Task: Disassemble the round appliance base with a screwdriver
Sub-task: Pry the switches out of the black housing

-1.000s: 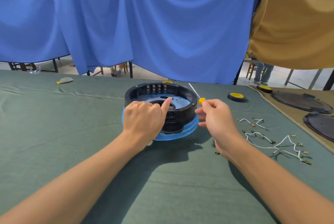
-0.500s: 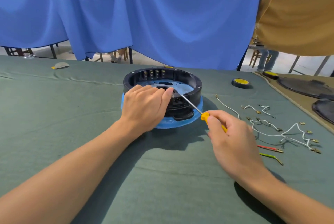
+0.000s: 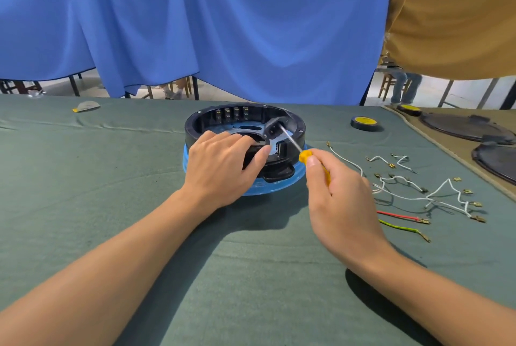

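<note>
Black plastic, ring-shaped, the appliance base [image 3: 296, 130] sits on a blue disc [image 3: 282, 182] mid-table [image 3: 111, 183], where a person's left hand [image 3: 220, 172] grips its near rim, fingers [image 3: 237, 140] curled over the edge, apparently to stop it turning. The right hand [image 3: 343, 200] pinches the yellow-handled screwdriver [image 3: 305, 156], its shaft angled into a fitting inside the ring, probably seeking a screw. Loose wires [image 3: 405, 194] lie to the right, apart from the work.

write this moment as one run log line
left hand: grips round base | right hand: holds screwdriver | tip: inside base, at grey part | wires: loose on cloth
</note>
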`<state>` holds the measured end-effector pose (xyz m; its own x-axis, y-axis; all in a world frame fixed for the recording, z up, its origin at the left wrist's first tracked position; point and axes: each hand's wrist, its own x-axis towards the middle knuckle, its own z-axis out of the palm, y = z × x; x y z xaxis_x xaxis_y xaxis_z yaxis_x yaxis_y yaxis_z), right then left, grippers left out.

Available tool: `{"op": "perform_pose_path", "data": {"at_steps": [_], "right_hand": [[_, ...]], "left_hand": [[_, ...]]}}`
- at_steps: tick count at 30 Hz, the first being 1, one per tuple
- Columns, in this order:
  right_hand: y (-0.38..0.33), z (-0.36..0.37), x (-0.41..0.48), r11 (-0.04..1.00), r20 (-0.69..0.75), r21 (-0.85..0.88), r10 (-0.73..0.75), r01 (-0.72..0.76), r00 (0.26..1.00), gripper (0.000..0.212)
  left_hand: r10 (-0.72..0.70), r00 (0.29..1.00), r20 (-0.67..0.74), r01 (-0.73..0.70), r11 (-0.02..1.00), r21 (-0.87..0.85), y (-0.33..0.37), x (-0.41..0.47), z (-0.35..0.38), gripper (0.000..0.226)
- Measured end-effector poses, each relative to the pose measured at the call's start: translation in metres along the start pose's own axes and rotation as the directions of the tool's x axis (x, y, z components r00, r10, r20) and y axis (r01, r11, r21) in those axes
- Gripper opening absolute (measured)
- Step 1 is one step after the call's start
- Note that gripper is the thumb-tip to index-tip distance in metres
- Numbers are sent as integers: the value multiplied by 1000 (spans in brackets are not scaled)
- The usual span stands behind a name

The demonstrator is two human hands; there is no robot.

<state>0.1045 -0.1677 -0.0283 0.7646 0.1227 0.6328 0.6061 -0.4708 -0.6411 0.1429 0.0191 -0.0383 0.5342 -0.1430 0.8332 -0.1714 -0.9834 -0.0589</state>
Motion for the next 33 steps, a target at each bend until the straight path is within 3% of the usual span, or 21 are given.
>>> {"op": "perform_pose_path", "data": {"at_steps": [5,11,14,19,21,24,29,33], "right_hand": [[9,1,3,995,35,-17,97,-97,995,25],[12,-9,7,986,-63,128,117,-108,991,22],[15,-12,4,982,-27,138,132,-127,991,23],[23,-8,3,962,79,130,231,-240,970,24],[23,-7,3,952,85,158,252,-263,964,23],[22,-7,2,949,95,175,249,-263,964,22],[20,-8,1,944,87,204,247,-260,965,20],[19,-9,1,939,86,229,245,-258,966,20]], "left_hand": [[-7,1000,16,7,1000,-13,1,0,-1,48],[-8,998,66,9,1000,-14,0,0,-2,47],[-8,996,91,9,1000,-18,0,0,-6,49],[-186,976,114,191,981,-32,4,22,-18,50],[-313,919,239,339,938,-74,0,37,-17,37],[-404,743,534,546,827,-134,-6,61,-17,28],[-348,574,741,515,857,3,-6,82,-9,34],[-327,549,769,493,870,18,-4,87,-7,36]]}}
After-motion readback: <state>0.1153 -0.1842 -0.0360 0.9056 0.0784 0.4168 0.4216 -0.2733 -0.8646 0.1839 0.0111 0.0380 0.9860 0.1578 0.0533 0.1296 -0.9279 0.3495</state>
